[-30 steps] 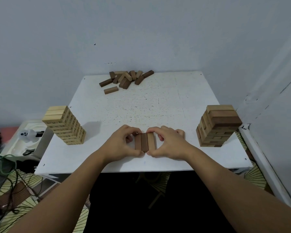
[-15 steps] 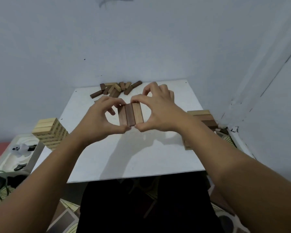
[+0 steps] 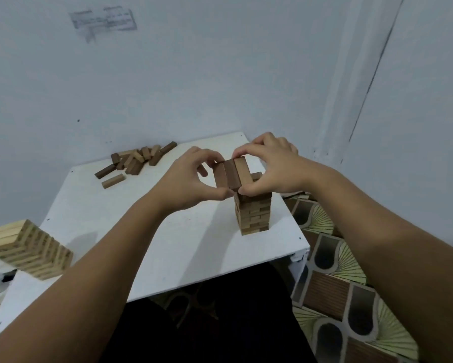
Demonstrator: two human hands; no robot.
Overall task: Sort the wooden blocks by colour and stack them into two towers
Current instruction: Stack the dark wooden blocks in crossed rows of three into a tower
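White worktop in a pale-walled corner, patterned floor at right. Faded, unreadable mark on the wall. Left hand and right hand, each grip clamped on three dark blocks, just above the dark tower. Loose blocks at the back; pale tower at left.

Three dark brown blocks, pressed side by side into a flat row, sit at the frame's centre, pinched between the left hand and right hand just over the dark tower, which stands upright right of centre. A pale tower stands at lower left. Loose brown blocks lie jumbled at upper left of the tabletop.
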